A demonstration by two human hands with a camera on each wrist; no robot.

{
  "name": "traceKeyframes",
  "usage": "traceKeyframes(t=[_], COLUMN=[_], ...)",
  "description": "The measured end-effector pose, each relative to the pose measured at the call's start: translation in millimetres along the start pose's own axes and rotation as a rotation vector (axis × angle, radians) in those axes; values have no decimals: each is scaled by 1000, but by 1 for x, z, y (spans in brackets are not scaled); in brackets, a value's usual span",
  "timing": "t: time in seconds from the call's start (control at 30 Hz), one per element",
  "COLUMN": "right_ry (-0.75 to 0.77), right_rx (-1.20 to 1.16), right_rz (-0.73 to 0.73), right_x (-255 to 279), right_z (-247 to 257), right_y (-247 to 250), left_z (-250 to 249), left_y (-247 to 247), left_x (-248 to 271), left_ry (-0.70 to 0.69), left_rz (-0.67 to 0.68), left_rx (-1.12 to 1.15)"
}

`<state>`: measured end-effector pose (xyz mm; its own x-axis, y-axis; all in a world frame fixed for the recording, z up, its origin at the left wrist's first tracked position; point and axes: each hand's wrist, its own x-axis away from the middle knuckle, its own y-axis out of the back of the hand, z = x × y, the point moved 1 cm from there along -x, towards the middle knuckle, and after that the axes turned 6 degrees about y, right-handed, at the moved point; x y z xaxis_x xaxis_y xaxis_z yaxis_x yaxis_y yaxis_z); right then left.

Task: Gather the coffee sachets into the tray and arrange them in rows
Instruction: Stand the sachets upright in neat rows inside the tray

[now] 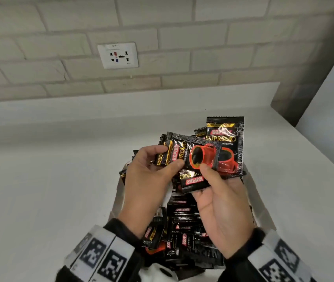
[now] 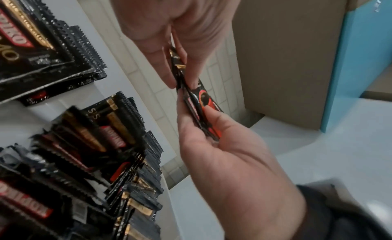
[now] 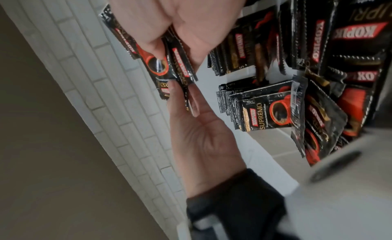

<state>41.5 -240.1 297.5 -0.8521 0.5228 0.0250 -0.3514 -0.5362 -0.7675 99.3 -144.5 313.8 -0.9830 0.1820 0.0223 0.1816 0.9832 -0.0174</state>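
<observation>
Holding a small fan of sachets (image 1: 196,157) above the tray (image 1: 119,192), both hands meet over the white counter (image 1: 60,180). The left hand (image 1: 147,180) pinches the fan's left edge between thumb and curled fingers; the right hand (image 1: 223,208) grips its lower right part, thumb pressed on the printed red cup of the top sachet and fingers underneath. Another sachet in the fan hangs upside down below the thumbs, its red logo reversed. From the left wrist view the same sachets (image 2: 197,99) appear edge-on, squeezed between the left hand (image 2: 229,159) and the right hand (image 2: 176,25). The right wrist view shows them (image 3: 167,59) clamped between the right hand (image 3: 201,134) below and the left hand (image 3: 176,17) above.

Inside the tray, many black sachets fill the space under the hands. Those nearest the person (image 1: 184,224) lie overlapped like shingles in a rough row, logos facing varied ways, with some loose ones tilted at the left (image 1: 153,235). At the tray's far end more sachets (image 1: 227,143) stand upright, leaning against each other, fronts toward the camera. In the right wrist view a neat stack (image 3: 263,109) sits apart from a looser pile (image 3: 318,126).

Behind the counter a brick-patterned wall (image 1: 182,37) carries a white socket (image 1: 118,55).
</observation>
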Motion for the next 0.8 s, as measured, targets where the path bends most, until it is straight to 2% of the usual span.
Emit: traceKeyframes(t=[0.2,0.37,0.5,0.67,0.8], right_ry=[-36,-50,-85,-152,-184], right_rx=[-14,-29,-13,44,134], right_rz=[83,-51,-107,-87,11], right_x=[-7,-16,-18,-15,-7], right_z=[13,24,31,23,21], right_y=[8,29,41,39,24], left_z=[-6,-10,-14,-16,-18], left_y=[13,31,41,40,38], left_x=[-7,-13,-19,-22,-25], left_ry=[-11,21,61,116,83], left_rz=[7,-21,-46,-7,4], left_rx=[90,96,189,326,316])
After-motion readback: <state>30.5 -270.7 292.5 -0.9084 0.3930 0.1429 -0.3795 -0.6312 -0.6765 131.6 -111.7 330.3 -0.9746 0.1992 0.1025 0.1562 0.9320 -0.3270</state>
